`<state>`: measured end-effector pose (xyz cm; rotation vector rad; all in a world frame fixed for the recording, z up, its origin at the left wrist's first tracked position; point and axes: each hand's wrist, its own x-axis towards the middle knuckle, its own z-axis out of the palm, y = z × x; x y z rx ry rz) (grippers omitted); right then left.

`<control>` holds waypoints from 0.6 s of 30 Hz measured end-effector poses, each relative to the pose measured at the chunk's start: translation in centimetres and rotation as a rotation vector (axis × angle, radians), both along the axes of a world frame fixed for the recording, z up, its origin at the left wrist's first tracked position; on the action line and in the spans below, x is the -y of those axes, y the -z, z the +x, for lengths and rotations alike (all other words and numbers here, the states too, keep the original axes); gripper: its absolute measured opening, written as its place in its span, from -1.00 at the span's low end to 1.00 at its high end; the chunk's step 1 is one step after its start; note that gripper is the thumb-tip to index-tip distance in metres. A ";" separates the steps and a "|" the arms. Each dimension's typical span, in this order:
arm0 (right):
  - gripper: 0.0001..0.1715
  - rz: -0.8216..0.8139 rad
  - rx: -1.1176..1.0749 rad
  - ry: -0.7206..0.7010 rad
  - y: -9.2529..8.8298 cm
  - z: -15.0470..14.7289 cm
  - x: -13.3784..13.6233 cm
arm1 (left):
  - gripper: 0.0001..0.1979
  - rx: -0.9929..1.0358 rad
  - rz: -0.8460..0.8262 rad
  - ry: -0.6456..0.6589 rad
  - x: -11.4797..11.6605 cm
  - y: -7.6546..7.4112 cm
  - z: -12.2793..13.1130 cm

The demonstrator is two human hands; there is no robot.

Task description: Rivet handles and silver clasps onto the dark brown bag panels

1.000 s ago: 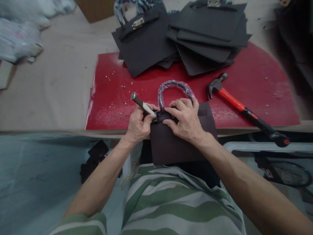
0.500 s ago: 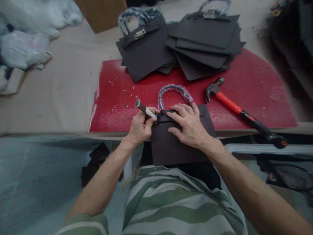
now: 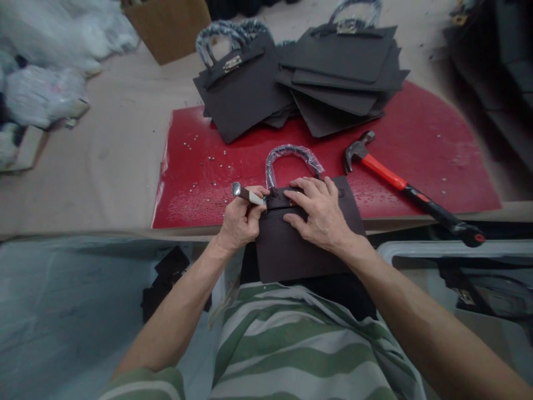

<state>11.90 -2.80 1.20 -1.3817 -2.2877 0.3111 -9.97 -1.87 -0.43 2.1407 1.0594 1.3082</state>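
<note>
A dark brown bag panel [image 3: 300, 250] lies over the front edge of the red board, its plastic-wrapped handle [image 3: 291, 150] pointing away from me. My left hand [image 3: 244, 216] is closed around a short tool with a brown and white handle and a metal end [image 3: 249, 194], at the panel's upper left by the strap. What the tool's far end touches is hidden by my fingers. My right hand [image 3: 318, 211] lies on the panel with its fingers spread, partly covering the strap [image 3: 277, 203] and a small shiny metal piece.
The red board [image 3: 437, 150] bears small scattered bits on its left and a claw hammer [image 3: 387, 172] on its right. Stacked dark panels with wrapped handles [image 3: 245, 89] lie behind. A cardboard box [image 3: 166, 30] and plastic-wrapped goods [image 3: 45, 94] stand at the back left.
The view has shifted slightly. Both hands keep nearly the same places on the panel, and the tool stays in my left hand, leaning a little lower.
</note>
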 end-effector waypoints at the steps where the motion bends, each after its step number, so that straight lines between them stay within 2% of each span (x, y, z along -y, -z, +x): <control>1: -0.53 -0.001 -0.023 -0.006 0.0 0.1 0.0 | -0.89 0.004 -0.008 0.006 0.0 0.0 0.0; 5: -0.61 0.029 -0.178 -0.005 -0.3 1.0 -0.1 | -0.89 0.017 -0.066 0.017 0.1 -0.2 0.1; 8: -0.65 0.089 -0.284 0.080 -1.2 2.7 0.2 | -0.88 -0.001 -0.110 0.007 0.1 -0.4 0.2; 10: -0.66 0.153 -0.270 0.211 -1.9 4.8 0.4 | -0.89 -0.025 -0.126 0.006 0.2 -0.5 0.2; 13: -0.67 0.241 -0.130 0.454 -2.5 9.2 0.3 | -0.90 -0.043 -0.145 0.001 0.2 -0.6 0.3; 15: -0.66 0.262 0.002 0.617 -2.3 12.7 -0.1 | -0.89 -0.040 -0.140 -0.009 0.2 -0.5 0.4; 18: -0.50 0.196 0.212 0.802 -1.4 17.4 -0.6 | -0.89 -0.038 -0.123 -0.019 0.2 -0.4 0.3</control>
